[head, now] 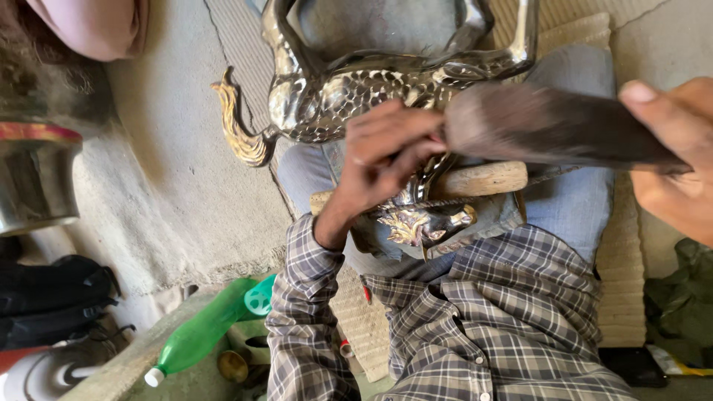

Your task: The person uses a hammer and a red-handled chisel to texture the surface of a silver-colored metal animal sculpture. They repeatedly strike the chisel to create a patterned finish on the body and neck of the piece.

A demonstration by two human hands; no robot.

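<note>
While R hand (pixel 672 160) grips hammer (pixel 549 130), head seemingly points left.

Two hands are at work: the left hand (pixel 386 160) near the middle and the right hand (pixel 672 160) at the right edge. One dark hammer (pixel 549 126) lies between them. One scaled metal figure (pixel 356 85) stretches across the person's lap, with one curled golden tail (pixel 238 122) on its left. One wooden block (pixel 475 180) sits under it. One green plastic bottle (pixel 200 334) lies on the floor at the near left. One round metal vessel (pixel 33 182) stands at the far left. One checked shirt (pixel 483 327) fills the near side.
</note>
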